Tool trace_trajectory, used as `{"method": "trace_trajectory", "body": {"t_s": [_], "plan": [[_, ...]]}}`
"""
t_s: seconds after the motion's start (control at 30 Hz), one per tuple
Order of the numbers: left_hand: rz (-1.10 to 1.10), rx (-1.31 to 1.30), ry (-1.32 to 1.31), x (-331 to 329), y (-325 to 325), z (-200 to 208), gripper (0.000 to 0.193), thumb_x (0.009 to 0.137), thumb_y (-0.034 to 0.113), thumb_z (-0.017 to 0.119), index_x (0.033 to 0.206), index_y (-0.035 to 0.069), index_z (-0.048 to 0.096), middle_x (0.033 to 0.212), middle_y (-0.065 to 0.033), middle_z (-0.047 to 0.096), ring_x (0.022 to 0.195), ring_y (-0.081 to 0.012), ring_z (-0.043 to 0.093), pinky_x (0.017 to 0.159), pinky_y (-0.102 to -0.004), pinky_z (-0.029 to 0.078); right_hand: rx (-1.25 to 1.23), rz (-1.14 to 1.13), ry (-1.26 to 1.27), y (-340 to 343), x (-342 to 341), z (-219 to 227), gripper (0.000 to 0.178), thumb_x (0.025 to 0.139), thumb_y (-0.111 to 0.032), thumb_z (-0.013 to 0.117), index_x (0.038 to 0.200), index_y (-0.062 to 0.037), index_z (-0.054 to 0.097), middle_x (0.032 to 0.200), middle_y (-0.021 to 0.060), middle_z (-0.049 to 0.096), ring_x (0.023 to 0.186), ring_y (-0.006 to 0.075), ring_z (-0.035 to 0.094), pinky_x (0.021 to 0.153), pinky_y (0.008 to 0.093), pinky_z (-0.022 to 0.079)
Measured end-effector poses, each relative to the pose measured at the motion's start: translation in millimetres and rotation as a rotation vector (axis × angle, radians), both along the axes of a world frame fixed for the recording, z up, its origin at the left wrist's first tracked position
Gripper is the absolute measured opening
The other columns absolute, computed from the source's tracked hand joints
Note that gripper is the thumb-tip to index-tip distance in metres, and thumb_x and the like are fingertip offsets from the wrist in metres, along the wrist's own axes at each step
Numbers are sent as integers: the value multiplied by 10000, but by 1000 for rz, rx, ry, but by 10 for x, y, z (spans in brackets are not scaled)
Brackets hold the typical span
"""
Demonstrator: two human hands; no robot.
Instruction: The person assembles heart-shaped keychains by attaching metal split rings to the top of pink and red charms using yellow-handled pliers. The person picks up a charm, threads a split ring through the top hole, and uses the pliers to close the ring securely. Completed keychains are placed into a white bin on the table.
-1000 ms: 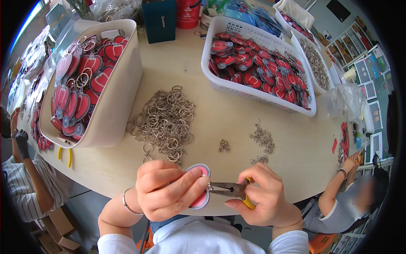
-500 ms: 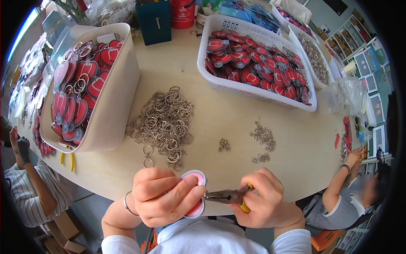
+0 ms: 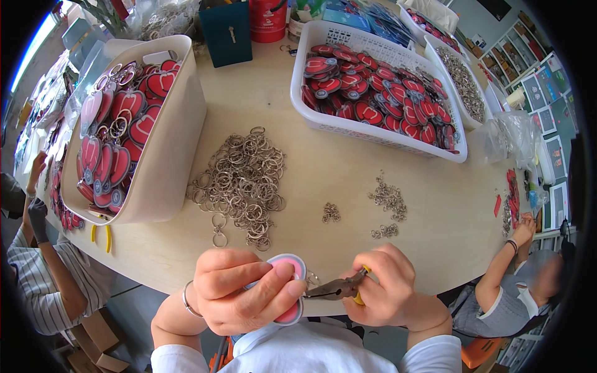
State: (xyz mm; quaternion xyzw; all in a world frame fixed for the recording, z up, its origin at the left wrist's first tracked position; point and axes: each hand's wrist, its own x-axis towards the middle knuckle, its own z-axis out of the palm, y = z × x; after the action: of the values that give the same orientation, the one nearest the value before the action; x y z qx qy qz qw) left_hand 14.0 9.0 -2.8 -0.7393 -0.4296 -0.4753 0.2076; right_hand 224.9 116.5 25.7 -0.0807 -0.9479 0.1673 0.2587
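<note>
Nothing legible from where I stand.
Pale print shows on the red round plastic bucket (image 3: 268,26), and tiny marks on the grey-ended red oval tags (image 3: 91,152) in the cream plastic bin (image 3: 166,149), too small to read.

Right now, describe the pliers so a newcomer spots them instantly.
At the pale table, look to its near edge and find the right hand. It grips the pliers, whose dark metal nose points left toward the pink-and-grey tag in the left hand. The other yellow handles, by the cream bin, are unheld.
</note>
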Motion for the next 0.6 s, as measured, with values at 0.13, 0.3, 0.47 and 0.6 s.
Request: {"method": "trace_trajectory", "body": {"t_s": [0.13, 0.3, 0.47, 0.6], "plan": [[45, 9, 57, 8, -9, 23, 251, 649, 73, 687, 895, 100, 727, 931, -4, 657, 825, -141, 521, 595, -225, 463, -99, 0, -18, 20, -24, 18, 236, 487, -110, 754, 595, -35, 558, 854, 94, 529, 703, 247, 522, 548, 341, 413], [71, 46, 94, 4, 0, 9, 257, 643, 64, 672, 891, 103, 727, 928, -2, 656, 830, -140, 520, 597, -225, 459, -179, 30, -70, 43, 32, 92, 250, 497, -99, 777, 595, -37, 556, 860, 90, 531, 704, 247, 520, 559, 344, 410], [88, 50, 97, 20, -2, 17, 264, 638, 59, 672, 891, 104, 728, 927, 8, 645, 831, -140, 522, 601, -229, 461, -177, 46, -87, 55, 74, 105, 270, 511, -102, 785, 574, -46, 528, 839, 85, 530, 662, 235, 508, 535, 335, 398], [98, 48, 92, 36, -6, 21, 269, 633, 51, 676, 891, 106, 729, 925, 16, 635, 830, -138, 521, 608, -229, 465, -177, 45, -107, 59, 82, 146, 292, 514, -105, 788, 555, -56, 503, 809, 77, 530, 619, 215, 495, 505, 319, 388]]}}
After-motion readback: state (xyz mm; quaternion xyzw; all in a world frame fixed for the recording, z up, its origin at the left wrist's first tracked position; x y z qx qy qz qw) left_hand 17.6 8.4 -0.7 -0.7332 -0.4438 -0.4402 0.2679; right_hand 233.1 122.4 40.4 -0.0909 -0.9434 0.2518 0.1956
